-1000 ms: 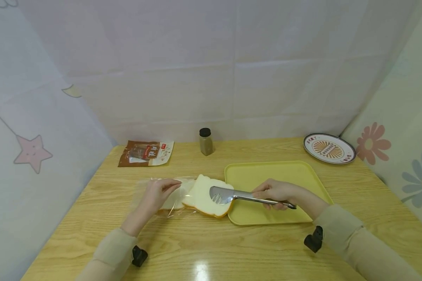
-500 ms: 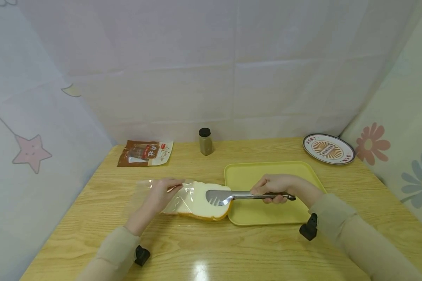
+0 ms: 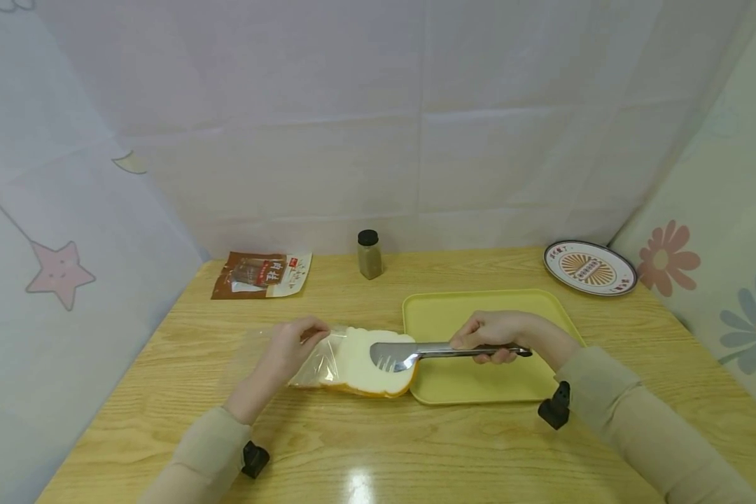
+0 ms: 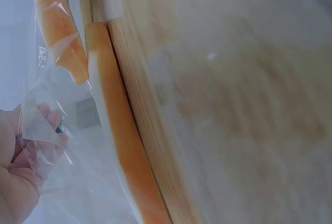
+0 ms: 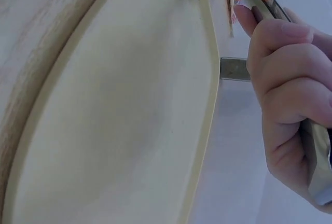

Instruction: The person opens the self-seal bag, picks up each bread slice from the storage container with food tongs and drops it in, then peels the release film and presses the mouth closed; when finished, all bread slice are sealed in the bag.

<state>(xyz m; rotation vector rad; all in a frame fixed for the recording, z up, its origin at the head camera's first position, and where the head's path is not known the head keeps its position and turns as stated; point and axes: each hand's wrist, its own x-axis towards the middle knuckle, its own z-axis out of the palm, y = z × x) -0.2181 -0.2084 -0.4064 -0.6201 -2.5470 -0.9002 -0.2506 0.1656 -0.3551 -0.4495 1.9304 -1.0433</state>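
Observation:
My left hand (image 3: pixel 296 348) pinches the upper edge of a clear plastic bag (image 3: pixel 315 364). Through the film, the left wrist view shows the same hand (image 4: pixel 26 162) at the left. A white bread slice (image 3: pixel 362 360) with an orange-brown crust lies at the bag's right end, its right edge by the tray. My right hand (image 3: pixel 493 337) grips metal tongs (image 3: pixel 435 348), whose slotted head (image 3: pixel 390 354) lies over the slice. Two crusts show in the left wrist view: an upper slice (image 4: pixel 57 27) behind film and a longer lower slice (image 4: pixel 124 125) near the tabletop.
A yellow tray (image 3: pixel 479 385) lies under my right hand. Behind stand a black-capped spice jar (image 3: pixel 369 259), a brown-and-white food packet (image 3: pixel 258 276) at left and a patterned plate (image 3: pixel 591 267) at right. A fabric wall backs the wooden table (image 3: pixel 327 448).
The tongs and bread slice have turned straighter and shifted slightly left, over the slice in the bag. My left hand has moved a little right with the bag's edge; the right has risen slightly.

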